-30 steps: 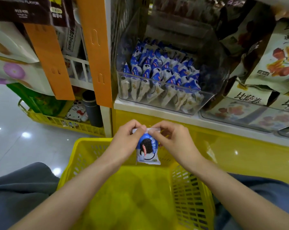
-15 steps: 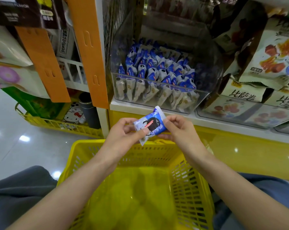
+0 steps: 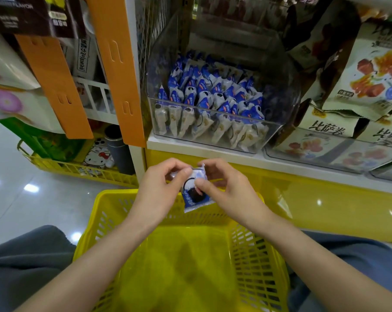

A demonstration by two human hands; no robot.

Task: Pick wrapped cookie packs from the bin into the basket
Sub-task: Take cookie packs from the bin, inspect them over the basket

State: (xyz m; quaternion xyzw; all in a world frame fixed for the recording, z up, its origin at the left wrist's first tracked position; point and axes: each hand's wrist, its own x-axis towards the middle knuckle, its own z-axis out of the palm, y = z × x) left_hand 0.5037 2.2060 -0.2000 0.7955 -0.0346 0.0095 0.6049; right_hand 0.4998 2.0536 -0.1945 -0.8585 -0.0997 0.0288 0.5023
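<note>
Both hands, left hand (image 3: 161, 190) and right hand (image 3: 226, 190), pinch one cookie pack (image 3: 196, 194) with curled fingers above the basket (image 3: 253, 255).

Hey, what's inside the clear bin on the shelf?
The clear bin holds rows of blue-and-white cookie packs; the front row hides the lower parts of those behind.
</note>
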